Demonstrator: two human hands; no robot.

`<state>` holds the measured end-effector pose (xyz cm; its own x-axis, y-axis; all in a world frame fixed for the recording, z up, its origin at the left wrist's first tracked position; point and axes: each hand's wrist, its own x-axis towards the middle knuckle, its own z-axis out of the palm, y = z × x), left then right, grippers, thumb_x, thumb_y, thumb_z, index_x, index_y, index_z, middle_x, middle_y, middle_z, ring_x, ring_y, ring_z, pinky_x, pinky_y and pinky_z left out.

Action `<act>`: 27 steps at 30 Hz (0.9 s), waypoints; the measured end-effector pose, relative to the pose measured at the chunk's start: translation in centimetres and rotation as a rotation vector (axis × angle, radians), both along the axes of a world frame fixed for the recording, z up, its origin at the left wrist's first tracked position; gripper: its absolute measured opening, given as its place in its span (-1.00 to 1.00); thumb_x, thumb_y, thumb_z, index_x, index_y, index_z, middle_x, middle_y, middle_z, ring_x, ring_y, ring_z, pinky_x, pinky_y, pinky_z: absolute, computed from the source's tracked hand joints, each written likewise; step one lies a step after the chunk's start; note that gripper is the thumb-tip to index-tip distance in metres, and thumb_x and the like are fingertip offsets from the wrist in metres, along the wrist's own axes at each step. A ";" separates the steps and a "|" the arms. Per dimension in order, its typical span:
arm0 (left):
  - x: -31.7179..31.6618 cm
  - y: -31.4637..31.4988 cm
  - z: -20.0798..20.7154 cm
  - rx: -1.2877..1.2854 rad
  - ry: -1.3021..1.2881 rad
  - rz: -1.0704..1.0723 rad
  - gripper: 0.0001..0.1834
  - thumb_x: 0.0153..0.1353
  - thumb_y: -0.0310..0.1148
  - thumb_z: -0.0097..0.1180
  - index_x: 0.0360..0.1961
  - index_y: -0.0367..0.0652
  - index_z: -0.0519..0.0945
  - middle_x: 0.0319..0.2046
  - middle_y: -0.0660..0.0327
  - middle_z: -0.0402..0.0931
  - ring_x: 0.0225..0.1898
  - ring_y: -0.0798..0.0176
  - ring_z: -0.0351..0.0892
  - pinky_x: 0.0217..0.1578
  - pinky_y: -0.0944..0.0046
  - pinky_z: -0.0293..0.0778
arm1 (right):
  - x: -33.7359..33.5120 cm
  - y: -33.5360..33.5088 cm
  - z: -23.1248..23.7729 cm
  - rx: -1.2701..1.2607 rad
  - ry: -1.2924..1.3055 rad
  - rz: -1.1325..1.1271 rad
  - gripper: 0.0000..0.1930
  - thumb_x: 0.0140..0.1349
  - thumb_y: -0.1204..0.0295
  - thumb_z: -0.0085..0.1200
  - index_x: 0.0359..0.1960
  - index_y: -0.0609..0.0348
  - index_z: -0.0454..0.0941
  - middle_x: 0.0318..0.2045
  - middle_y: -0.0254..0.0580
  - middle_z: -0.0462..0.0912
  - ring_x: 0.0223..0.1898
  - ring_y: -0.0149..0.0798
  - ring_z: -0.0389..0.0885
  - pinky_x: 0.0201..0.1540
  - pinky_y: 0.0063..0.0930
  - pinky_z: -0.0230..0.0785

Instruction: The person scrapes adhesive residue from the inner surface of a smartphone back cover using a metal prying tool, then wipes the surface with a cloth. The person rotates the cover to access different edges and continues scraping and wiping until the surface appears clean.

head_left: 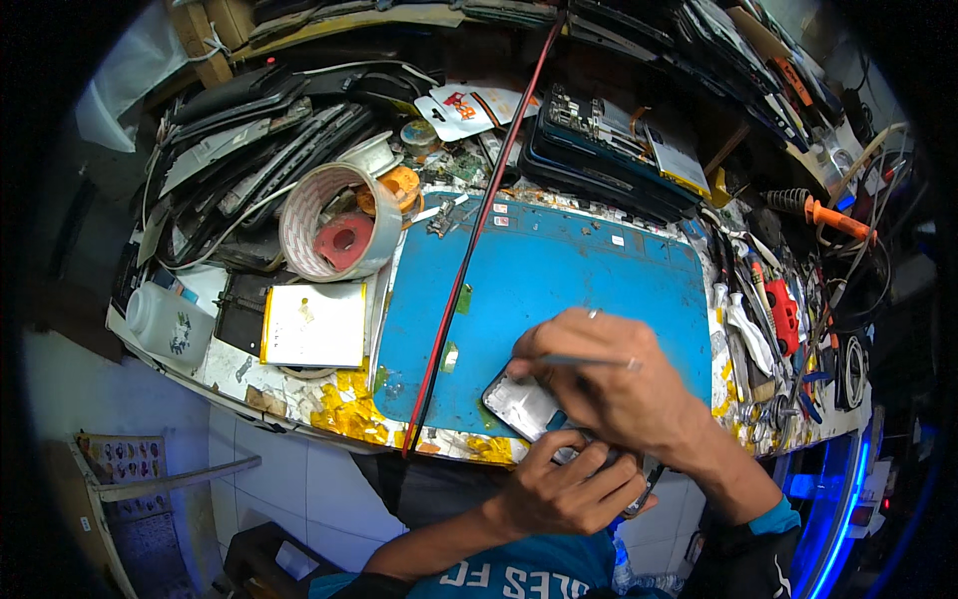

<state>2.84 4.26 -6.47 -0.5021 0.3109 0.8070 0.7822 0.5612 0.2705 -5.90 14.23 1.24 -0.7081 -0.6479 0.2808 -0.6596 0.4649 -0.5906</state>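
Observation:
An opened phone body (520, 407), dark-rimmed with a silvery inner face, rests at the near edge of the blue work mat (559, 280). My left hand (579, 487) is closed around its near end, fingers curled over it, and covers much of that part. Above the phone, my right hand (614, 384) pinches a slim grey metal tool (589, 361) lying across its fingers. The tool is smeared by motion, so its exact kind does not show. Between the two hands, the phone's middle is mostly hidden.
Left of the mat are a wide tape roll (299, 215), a white flat battery (315, 324) and a white plastic jar (168, 321). Stacked devices (599, 160) stand behind. Hand tools (748, 329) crowd the right. A red-black cable (469, 245) crosses the view.

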 end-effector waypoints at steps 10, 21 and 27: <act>0.3 -0.8 -1.0 -0.097 0.034 -0.057 -0.67 0.03 0.08 0.36 -0.45 0.05 0.75 -0.47 0.51 0.61 -0.34 0.42 0.49 -0.18 0.25 0.49 | 0.1 -0.9 -0.5 -0.198 -0.168 0.237 -0.89 0.18 0.49 0.16 -0.33 0.28 0.54 -0.44 0.03 0.62 -0.36 0.07 0.64 -0.27 -0.19 0.47; 1.2 -1.4 0.4 -0.015 -0.073 -0.052 -0.63 -0.07 0.00 0.50 -0.38 0.02 0.66 -0.26 0.43 0.68 -0.21 0.33 0.52 -0.13 0.23 0.41 | 3.4 8.1 2.2 0.207 -0.297 -0.318 -0.61 0.37 0.27 -0.04 -0.52 0.32 0.59 -0.59 0.24 0.56 -0.54 0.24 0.57 -0.43 -0.01 0.42; 0.8 -1.4 1.7 0.017 -0.066 -0.040 -0.55 0.00 0.12 0.39 -0.47 -0.02 0.57 -0.42 0.37 0.67 -0.33 0.18 0.51 -0.14 0.03 0.35 | 6.2 12.7 0.8 0.242 0.014 -0.533 -0.73 0.33 0.29 0.05 -0.40 0.26 0.59 -0.50 0.06 0.61 -0.44 0.13 0.61 -0.36 -0.05 0.46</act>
<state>3.69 2.82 -4.74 -0.5414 0.3182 0.7782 0.7844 0.5243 0.3314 0.33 26.95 2.02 -0.9513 -0.2497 0.1809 -0.3043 0.8553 -0.4193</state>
